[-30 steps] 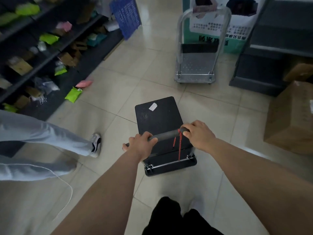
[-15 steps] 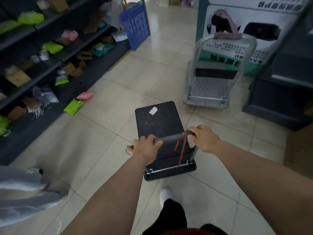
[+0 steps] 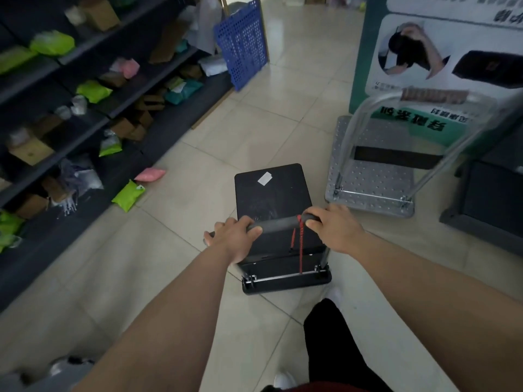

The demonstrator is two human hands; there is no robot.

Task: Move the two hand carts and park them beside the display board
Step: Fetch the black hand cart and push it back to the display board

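Note:
A small black hand cart (image 3: 271, 193) with a white sticker on its deck rolls on the tiled floor in front of me. My left hand (image 3: 235, 239) and my right hand (image 3: 335, 229) both grip its dark handle bar (image 3: 278, 223), from which a red cord hangs. A silver hand cart (image 3: 370, 176) with a tall looped handle stands to the right, right in front of the green and white display board (image 3: 441, 52). The black cart's front edge is level with the silver cart's near end, a short gap apart.
Dark shelving (image 3: 85, 108) full of parcels runs along the left, with a pink and a green packet (image 3: 128, 195) on the floor at its foot. A blue perforated crate (image 3: 242, 42) leans at the shelf's far end. A dark cabinet (image 3: 492, 199) stands at right. A person's shoe shows at bottom left.
I have walked forward with the black cart, so the silver cart and display board are nearer and further right. The other person at left has dropped almost out of view.

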